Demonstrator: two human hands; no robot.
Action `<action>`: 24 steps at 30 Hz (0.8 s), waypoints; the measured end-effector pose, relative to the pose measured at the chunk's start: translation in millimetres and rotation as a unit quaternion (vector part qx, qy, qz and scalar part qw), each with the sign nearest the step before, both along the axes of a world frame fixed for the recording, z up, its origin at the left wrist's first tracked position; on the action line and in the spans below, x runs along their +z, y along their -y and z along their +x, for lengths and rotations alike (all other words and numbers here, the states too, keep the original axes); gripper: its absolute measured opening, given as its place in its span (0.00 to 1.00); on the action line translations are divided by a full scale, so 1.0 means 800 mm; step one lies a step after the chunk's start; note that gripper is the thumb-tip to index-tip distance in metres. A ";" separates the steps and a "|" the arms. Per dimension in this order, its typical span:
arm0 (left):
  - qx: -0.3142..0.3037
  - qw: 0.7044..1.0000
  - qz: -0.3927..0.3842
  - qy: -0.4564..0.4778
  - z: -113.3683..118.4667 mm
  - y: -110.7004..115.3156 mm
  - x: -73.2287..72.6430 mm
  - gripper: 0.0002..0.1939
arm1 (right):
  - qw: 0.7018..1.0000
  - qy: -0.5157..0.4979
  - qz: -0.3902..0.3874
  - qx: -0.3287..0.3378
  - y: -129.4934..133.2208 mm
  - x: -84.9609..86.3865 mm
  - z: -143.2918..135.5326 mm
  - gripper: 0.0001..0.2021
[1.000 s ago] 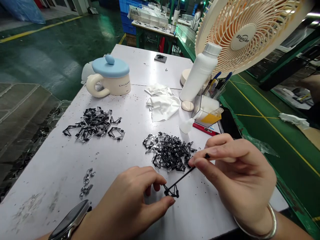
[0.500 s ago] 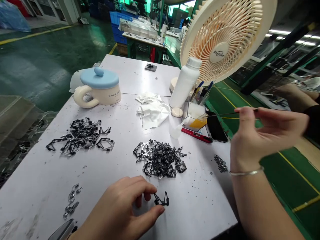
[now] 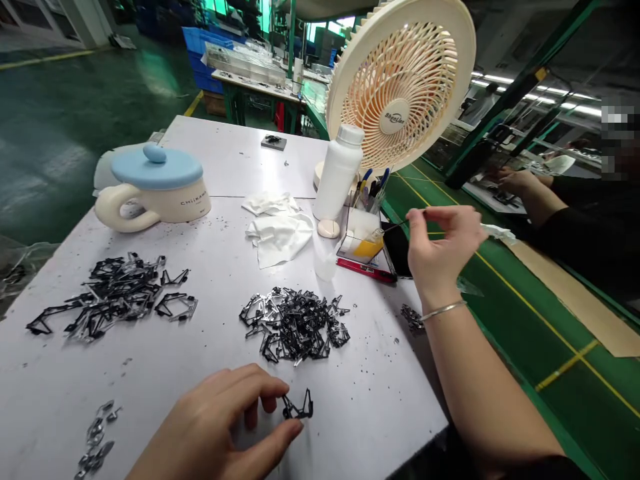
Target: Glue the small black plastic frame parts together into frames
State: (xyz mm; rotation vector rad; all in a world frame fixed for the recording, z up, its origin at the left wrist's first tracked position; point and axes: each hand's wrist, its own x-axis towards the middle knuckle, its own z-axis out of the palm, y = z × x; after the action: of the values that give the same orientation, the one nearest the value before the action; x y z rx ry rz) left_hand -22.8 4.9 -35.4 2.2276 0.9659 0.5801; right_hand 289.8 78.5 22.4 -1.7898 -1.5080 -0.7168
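My left hand (image 3: 235,420) is closed at the front of the table, with a small black angular frame part (image 3: 299,405) pinched between thumb and index finger. A pile of similar black parts (image 3: 297,327) lies just beyond it. My right hand (image 3: 443,243) is raised on the right, its fingers pinching a thin dark rod-like tool (image 3: 400,225). The rod's far end reaches the clear holder (image 3: 350,233), beside a small container with a yellow label (image 3: 369,247); whether its tip is inside that container I cannot tell.
On the left are another pile of black parts (image 3: 120,293), a lidded mug (image 3: 175,200) and small metallic pieces (image 3: 95,437). White cloths (image 3: 280,237), a white bottle (image 3: 337,173) and a large fan (image 3: 400,100) stand farther back. A co-worker's hand (image 3: 520,183) is at far right.
The view has turned, shifting the tabletop leftward and slightly down. My right hand has come closer to the clear holder with the rod. My left hand keeps its pinch on the black part.
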 end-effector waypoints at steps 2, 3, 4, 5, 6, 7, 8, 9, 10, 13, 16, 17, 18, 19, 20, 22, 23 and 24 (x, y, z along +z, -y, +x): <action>0.003 1.000 0.009 0.000 -0.001 -0.001 -0.001 0.09 | 1.000 -0.010 -0.009 -0.016 0.008 0.008 -0.005 0.10; 0.004 1.000 0.012 0.000 -0.002 -0.002 -0.002 0.09 | 1.000 -0.013 -0.023 -0.017 0.016 0.012 -0.007 0.10; 0.005 1.000 0.013 -0.001 -0.003 -0.002 -0.002 0.09 | 0.999 -0.012 -0.041 -0.014 0.027 0.015 -0.007 0.12; 0.006 1.000 0.015 -0.003 -0.003 -0.003 -0.002 0.09 | 0.998 -0.011 -0.065 -0.012 0.041 0.018 -0.007 0.13; 0.006 1.000 0.018 -0.002 -0.004 -0.003 -0.002 0.09 | 0.996 -0.007 -0.092 -0.005 0.057 0.018 -0.005 0.11; 0.005 1.000 0.022 0.002 -0.004 -0.002 -0.002 0.09 | 0.993 0.003 -0.121 0.007 0.074 0.017 -0.002 0.08; 0.002 1.000 0.026 0.006 -0.004 -0.002 -0.002 0.09 | 0.985 0.014 -0.170 0.024 0.092 0.012 0.001 0.06; 0.002 1.000 0.027 0.011 -0.004 -0.001 -0.001 0.09 | 0.974 0.019 -0.219 0.052 0.109 0.006 0.005 0.05; 0.006 1.000 0.025 0.016 -0.004 -0.001 -0.001 0.09 | 0.964 0.022 -0.254 0.080 0.124 -0.002 0.009 0.05; 0.030 0.999 0.006 0.018 -0.001 0.000 0.000 0.10 | 0.941 0.023 -0.306 0.142 0.157 -0.028 0.016 0.05; 0.017 1.000 -0.002 0.004 -0.001 -0.002 -0.001 0.10 | 0.935 0.015 -0.311 0.172 0.169 -0.049 0.018 0.06; 0.011 1.000 -0.002 -0.002 -0.002 -0.003 -0.002 0.10 | 0.934 0.010 -0.309 0.178 0.169 -0.053 0.017 0.06; 0.009 1.000 -0.002 -0.009 -0.002 -0.004 -0.003 0.10 | 0.934 0.002 -0.306 0.183 0.168 -0.056 0.016 0.05; 0.010 1.000 -0.004 -0.017 -0.003 -0.005 -0.004 0.11 | 0.934 -0.007 -0.303 0.188 0.166 -0.057 0.015 0.05; 0.015 1.000 -0.005 -0.023 -0.004 -0.006 -0.005 0.11 | 0.934 -0.018 -0.300 0.193 0.163 -0.059 0.013 0.05; 0.020 0.999 -0.010 -0.030 -0.007 -0.006 -0.007 0.12 | 0.932 -0.044 -0.293 0.209 0.158 -0.059 0.008 0.04; 0.022 0.999 -0.014 -0.031 -0.007 -0.006 -0.007 0.12 | 0.931 -0.059 -0.287 0.219 0.156 -0.058 0.006 0.04; 0.021 0.999 -0.017 -0.030 -0.008 -0.005 -0.007 0.12 | 0.930 -0.076 -0.278 0.229 0.155 -0.057 0.002 0.04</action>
State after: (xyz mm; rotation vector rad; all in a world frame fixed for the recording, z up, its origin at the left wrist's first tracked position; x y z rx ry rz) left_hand -29.5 9.1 -40.7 2.2090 1.0484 0.5149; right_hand 291.8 -45.3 -23.5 -1.7108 -2.0532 0.0962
